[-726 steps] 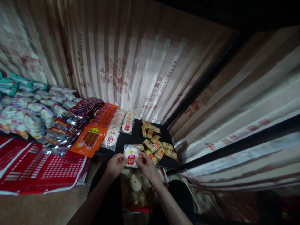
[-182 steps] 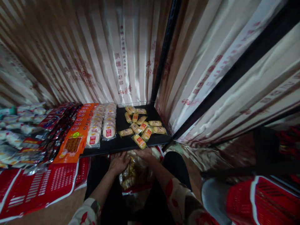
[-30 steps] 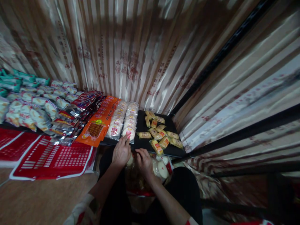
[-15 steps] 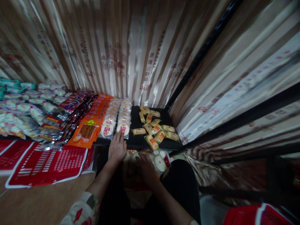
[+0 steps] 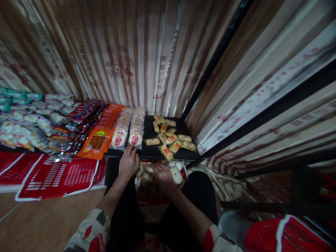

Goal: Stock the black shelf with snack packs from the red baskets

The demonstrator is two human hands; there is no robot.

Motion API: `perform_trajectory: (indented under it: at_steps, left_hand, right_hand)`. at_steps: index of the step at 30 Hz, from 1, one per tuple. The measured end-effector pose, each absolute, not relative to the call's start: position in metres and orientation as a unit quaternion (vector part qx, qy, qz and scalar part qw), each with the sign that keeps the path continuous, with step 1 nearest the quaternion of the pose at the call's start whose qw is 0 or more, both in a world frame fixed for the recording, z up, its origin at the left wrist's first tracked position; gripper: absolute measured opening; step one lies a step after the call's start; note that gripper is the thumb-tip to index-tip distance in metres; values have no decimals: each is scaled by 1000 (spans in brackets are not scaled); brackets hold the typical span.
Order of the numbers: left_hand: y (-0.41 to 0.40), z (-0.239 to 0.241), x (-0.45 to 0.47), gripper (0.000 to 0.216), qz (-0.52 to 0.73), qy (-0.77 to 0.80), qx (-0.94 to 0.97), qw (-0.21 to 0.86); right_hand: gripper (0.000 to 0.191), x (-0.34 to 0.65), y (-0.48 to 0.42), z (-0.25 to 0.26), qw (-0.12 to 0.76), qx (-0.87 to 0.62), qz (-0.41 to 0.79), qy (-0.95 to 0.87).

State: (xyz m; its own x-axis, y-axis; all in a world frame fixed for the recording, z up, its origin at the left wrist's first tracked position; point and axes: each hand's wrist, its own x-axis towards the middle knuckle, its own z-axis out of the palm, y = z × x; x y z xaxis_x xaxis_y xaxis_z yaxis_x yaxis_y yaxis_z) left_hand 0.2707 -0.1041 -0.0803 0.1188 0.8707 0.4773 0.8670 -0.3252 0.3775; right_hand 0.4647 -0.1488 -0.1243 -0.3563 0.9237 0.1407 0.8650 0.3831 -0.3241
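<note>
My left hand (image 5: 129,161) is at the front edge of the black shelf (image 5: 147,154). Its fingers are stretched out, and their tips are at the front packet of a row of round white crackers (image 5: 134,137). A second row of the same crackers (image 5: 119,138) lies just left of it. Lower down, my right hand (image 5: 164,176) reaches over clear-wrapped round packets (image 5: 176,176) in a container between my knees. Its fingers look spread on the packets, though dim light blurs them. Small yellow-wrapped snacks (image 5: 173,137) lie loosely on the shelf to the right.
Orange snack bags (image 5: 98,140), dark red packets (image 5: 81,113) and white-wrapped snacks (image 5: 31,120) fill the shelf's left side. Below them is a red basket (image 5: 60,178). A pleated curtain (image 5: 147,52) hangs behind; black posts (image 5: 210,80) rise at right, with another red basket (image 5: 286,234) lower right.
The view has shifted slightly, so the shelf sits a little higher. My left hand's fingertips have drawn back slightly from over the front cracker packet. My right hand stays among the packets below.
</note>
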Motion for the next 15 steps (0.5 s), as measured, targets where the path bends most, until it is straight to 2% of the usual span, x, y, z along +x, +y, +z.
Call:
perform_trajectory:
  at_steps: [5,11,15]
  left_hand:
    - [-122,-81,263,28,333,550,763,69]
    - [-135,-70,259,40,282,532,762,238]
    - [-133,-71,257,42,284,559,708,325]
  right_hand:
    - [35,464,-153,-94,285,-582,166,-743]
    - [35,448,-150,-76,464,-572,442,-513]
    - [37,433,-148,-69,503,-519,554,-413]
